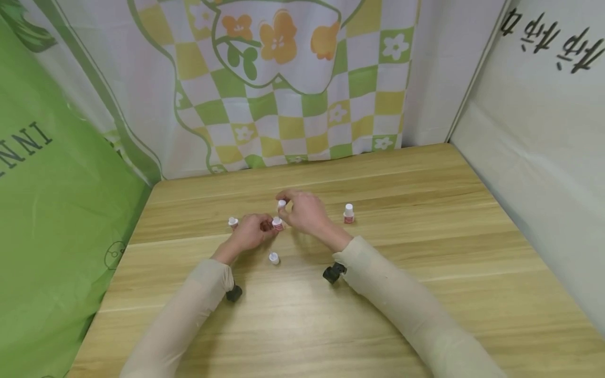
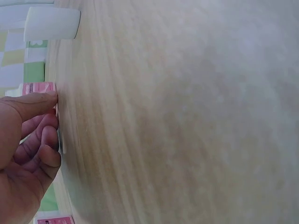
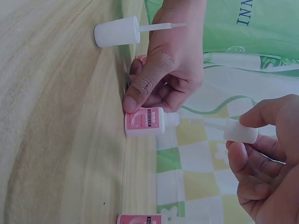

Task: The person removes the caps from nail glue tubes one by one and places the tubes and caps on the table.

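Observation:
My left hand (image 1: 251,231) holds a small white bottle with a pink label (image 3: 143,122) upright on the table, thumb against its lower side. This bottle's narrow neck is uncapped. Above it, my right hand (image 1: 304,212) pinches a white brush cap (image 3: 240,131) between thumb and fingers. The cap's thin brush points down at the bottle's neck; I cannot tell whether its tip touches. Nearer to me, another white brush cap (image 1: 274,258) stands upside down on the table, its brush (image 3: 161,27) pointing up.
A similar bottle (image 1: 233,222) stands left of my left hand, partly hidden by it. To the right of my right hand stands another pink-labelled bottle (image 1: 348,214) with a white top. The wooden table (image 1: 425,220) meets a patterned curtain (image 1: 302,115) at the back.

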`<state>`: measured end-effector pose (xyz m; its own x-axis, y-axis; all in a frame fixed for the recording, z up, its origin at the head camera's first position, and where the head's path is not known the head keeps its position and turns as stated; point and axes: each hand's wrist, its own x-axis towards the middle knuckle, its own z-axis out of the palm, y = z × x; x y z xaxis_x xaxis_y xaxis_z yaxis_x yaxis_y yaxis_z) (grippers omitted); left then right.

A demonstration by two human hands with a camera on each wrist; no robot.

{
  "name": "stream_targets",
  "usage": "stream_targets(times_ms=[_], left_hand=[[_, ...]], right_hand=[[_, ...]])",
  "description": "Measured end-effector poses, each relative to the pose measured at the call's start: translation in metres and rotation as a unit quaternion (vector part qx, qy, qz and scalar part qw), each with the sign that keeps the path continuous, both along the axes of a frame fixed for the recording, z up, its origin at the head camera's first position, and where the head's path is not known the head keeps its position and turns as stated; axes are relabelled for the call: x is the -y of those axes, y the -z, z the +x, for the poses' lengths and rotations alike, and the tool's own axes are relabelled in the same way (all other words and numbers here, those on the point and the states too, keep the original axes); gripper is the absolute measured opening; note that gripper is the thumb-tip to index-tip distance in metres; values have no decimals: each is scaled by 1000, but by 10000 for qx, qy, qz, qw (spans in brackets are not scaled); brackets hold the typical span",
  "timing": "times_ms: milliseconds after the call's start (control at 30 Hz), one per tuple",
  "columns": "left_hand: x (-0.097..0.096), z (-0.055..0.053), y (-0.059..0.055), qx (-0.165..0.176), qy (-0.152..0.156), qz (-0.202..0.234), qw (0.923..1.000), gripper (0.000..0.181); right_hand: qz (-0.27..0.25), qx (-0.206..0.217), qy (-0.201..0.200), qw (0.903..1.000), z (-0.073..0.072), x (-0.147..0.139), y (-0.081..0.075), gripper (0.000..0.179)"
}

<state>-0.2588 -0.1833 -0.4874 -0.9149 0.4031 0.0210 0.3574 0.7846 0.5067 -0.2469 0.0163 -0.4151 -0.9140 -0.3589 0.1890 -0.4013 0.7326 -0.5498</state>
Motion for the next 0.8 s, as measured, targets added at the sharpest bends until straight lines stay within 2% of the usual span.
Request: stream_targets(times_ms=[200,333,467,800], left_hand=[[0,-1,0,-104,-347,-91,9993,14],[-1,-2,-1,-204,-586,-179,9979,16],[-2,-3,-1,-97,-904,-264,9955,19],[-4,-4,-4,-40,-1211,-437,9917,24]], right_hand=[[-47,77,-19,10000,0,-3,-2,30],[-31,-28,-13,10000,0,-3,-2,27],[-39,-129,-42,9999,1,-5,-4,25],[-52,-458,-136,9988,3,-10,-3,17]])
